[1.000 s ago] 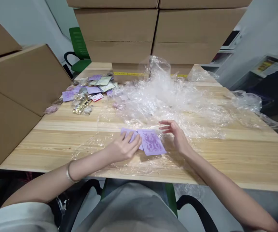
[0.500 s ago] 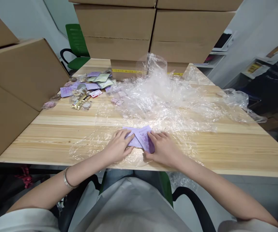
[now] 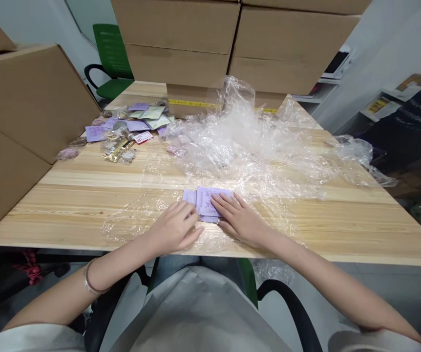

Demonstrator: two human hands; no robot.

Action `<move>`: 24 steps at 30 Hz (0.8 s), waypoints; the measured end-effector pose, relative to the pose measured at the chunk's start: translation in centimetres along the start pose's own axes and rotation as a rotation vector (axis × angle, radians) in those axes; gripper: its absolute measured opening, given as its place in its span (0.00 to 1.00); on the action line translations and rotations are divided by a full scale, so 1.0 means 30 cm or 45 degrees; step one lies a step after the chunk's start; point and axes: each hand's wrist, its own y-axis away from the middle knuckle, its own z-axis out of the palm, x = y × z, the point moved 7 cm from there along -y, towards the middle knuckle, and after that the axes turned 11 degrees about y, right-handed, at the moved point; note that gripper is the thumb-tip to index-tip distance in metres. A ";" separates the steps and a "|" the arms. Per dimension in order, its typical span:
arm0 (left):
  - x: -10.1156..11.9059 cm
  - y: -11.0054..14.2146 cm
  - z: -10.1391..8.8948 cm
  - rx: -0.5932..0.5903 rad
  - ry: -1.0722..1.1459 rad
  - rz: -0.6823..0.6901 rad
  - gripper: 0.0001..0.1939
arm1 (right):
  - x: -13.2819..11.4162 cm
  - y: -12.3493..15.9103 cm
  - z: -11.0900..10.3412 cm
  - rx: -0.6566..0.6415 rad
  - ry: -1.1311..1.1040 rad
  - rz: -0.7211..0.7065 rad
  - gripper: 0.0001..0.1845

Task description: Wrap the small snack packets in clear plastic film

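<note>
Two flat purple printed packets lie overlapped on a clear plastic film (image 3: pixel 133 215) near the table's front edge. The upper purple packet (image 3: pixel 205 198) covers most of the lower purple packet (image 3: pixel 189 196), whose left part and bottom edge show. My right hand (image 3: pixel 243 222) rests with outstretched fingers on the upper packet's right side. At the packets' lower left is my left hand (image 3: pixel 177 227), its fingers loosely bent and its thumb apart from them. The left fingertips are close to the packets' edge, and I see nothing gripped between them.
A crumpled heap of clear plastic (image 3: pixel 247 132) spreads across the table's middle. Purple and green packets (image 3: pixel 154 113) and small wrapped pieces, one a gold packet (image 3: pixel 118 149), are piled at back left. Cardboard boxes (image 3: pixel 181 44) stand behind, with another box (image 3: pixel 31 98) at left.
The upper packet has turned from slanted to nearly square over the lower one. My right hand has flattened onto it, while my left hand has drawn slightly back left.
</note>
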 end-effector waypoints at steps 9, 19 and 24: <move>0.063 0.081 0.024 -0.477 0.084 -0.020 0.10 | 0.000 0.181 -0.068 0.005 -0.352 -0.107 0.22; -0.227 0.195 -0.149 -0.412 0.351 -0.443 0.13 | 0.173 0.241 -0.002 0.015 -0.845 0.469 0.14; -0.359 0.190 -0.172 -0.069 0.783 -0.914 0.22 | 0.263 0.212 0.011 0.011 -0.875 0.825 0.21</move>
